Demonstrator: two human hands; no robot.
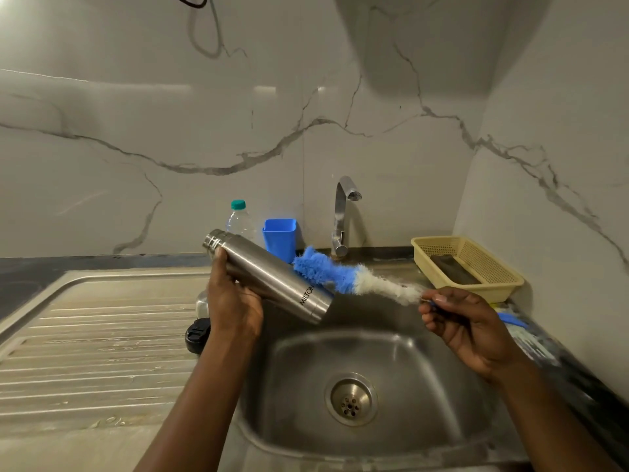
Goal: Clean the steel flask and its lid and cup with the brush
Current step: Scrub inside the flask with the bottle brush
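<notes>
My left hand [231, 301] grips the steel flask [269, 274] around its middle and holds it tilted over the sink [425, 362], one end down to the right. My right hand [466, 321] holds the handle of a bottle brush [340, 275] with blue and white bristles. The bristles lie behind the flask's lower end and touch its side. A black lid [196, 335] lies on the drainboard just left of my left wrist. A rounded steel piece [202, 303], perhaps the cup, shows behind my left hand, mostly hidden.
A tap [342, 212] stands behind the basin with no water running. A blue container [279, 238] and a clear plastic bottle [240, 219] stand at the wall. A yellow basket [476, 264] holding a dark block sits at the right. The ribbed drainboard [95, 335] spreads left.
</notes>
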